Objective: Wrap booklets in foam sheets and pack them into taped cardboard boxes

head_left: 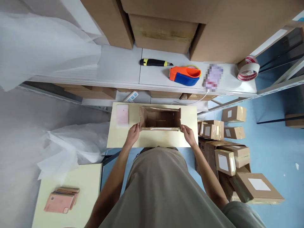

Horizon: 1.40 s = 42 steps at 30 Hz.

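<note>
An open-topped cardboard box [160,129] stands on the pale yellow table [152,139] in front of me, and its inside looks bare. My left hand [133,133] grips the near left corner of the box, fingers closed on the cardboard. At the opposite near corner, my right hand [188,133] pinches the right edge. Left of the box, a pink booklet [122,114] in what looks like a clear wrapper lies flat on the table.
On the shelf [118,66] lie a utility knife [155,62], an orange-and-blue tape dispenser [185,75], a blurred phone [213,77] and tape rolls [248,72]. Sealed boxes [260,186] pile up at right. White wrapping sheets [78,142] and pink booklets [60,202] are at left.
</note>
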Each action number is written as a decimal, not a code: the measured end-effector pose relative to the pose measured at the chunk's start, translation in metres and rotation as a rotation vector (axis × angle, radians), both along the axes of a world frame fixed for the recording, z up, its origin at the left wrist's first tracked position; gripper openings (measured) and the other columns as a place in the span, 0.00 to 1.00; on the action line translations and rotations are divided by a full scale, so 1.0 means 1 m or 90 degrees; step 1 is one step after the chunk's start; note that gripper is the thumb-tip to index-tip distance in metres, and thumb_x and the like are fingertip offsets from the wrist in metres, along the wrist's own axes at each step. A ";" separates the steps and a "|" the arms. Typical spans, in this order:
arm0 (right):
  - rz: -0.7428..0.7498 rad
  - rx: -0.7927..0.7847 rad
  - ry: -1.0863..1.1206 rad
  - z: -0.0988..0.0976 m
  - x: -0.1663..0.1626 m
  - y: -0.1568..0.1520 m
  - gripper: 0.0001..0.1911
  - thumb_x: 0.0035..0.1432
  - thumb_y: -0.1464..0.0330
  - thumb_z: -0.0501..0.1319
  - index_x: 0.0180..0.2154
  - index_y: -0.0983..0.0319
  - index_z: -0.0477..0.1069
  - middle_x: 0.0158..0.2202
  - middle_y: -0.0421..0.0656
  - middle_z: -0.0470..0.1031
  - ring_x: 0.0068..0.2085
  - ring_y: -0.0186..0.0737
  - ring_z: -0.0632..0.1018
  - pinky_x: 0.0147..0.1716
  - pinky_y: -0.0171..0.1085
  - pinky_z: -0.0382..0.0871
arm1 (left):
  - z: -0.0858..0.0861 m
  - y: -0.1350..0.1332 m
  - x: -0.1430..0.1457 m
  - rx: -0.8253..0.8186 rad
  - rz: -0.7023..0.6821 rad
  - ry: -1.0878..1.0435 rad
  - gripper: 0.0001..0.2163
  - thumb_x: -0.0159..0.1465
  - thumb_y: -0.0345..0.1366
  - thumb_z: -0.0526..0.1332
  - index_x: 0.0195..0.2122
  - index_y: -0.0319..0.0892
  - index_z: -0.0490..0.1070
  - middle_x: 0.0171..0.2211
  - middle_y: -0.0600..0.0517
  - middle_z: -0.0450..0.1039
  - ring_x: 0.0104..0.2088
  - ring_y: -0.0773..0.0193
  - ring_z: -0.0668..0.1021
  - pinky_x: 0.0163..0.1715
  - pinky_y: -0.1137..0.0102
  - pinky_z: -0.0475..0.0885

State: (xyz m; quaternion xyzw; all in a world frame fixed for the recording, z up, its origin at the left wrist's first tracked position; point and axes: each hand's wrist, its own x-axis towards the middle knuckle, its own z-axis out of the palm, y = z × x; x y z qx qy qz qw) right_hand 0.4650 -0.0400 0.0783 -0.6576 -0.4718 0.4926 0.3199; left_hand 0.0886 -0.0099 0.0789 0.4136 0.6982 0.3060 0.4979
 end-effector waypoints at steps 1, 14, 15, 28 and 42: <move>-0.007 -0.004 0.005 0.001 -0.001 0.001 0.44 0.68 0.31 0.54 0.55 0.62 0.82 0.50 0.52 0.88 0.52 0.55 0.88 0.57 0.52 0.84 | -0.001 -0.001 0.000 -0.007 -0.004 0.021 0.30 0.69 0.69 0.57 0.39 0.43 0.76 0.40 0.45 0.84 0.45 0.48 0.87 0.55 0.57 0.83; -0.031 0.085 -0.282 0.037 -0.021 0.057 0.34 0.69 0.39 0.62 0.54 0.60 0.80 0.47 0.54 0.88 0.42 0.55 0.88 0.46 0.49 0.81 | 0.018 0.034 0.013 0.097 0.024 0.172 0.24 0.69 0.55 0.66 0.56 0.42 0.80 0.54 0.42 0.85 0.48 0.50 0.86 0.52 0.61 0.79; -0.025 0.090 -0.305 0.035 -0.019 0.059 0.31 0.71 0.41 0.59 0.52 0.60 0.81 0.45 0.54 0.88 0.41 0.55 0.87 0.46 0.49 0.81 | 0.015 0.036 0.011 0.104 0.030 0.182 0.22 0.69 0.54 0.65 0.55 0.42 0.80 0.52 0.43 0.86 0.48 0.51 0.86 0.52 0.62 0.79; 0.013 0.176 -0.394 -0.013 0.013 0.063 0.22 0.72 0.65 0.56 0.62 0.62 0.76 0.61 0.59 0.78 0.61 0.60 0.78 0.62 0.58 0.75 | 0.004 0.035 -0.009 0.243 -0.071 0.379 0.15 0.68 0.33 0.61 0.53 0.48 0.82 0.54 0.40 0.77 0.60 0.42 0.77 0.67 0.49 0.71; 0.204 0.206 -0.325 0.002 0.007 0.146 0.27 0.81 0.51 0.49 0.55 0.60 0.81 0.48 0.53 0.87 0.45 0.57 0.86 0.48 0.48 0.78 | 0.031 -0.015 0.025 0.191 -0.041 0.249 0.16 0.76 0.44 0.54 0.37 0.46 0.79 0.58 0.45 0.80 0.66 0.51 0.77 0.72 0.55 0.68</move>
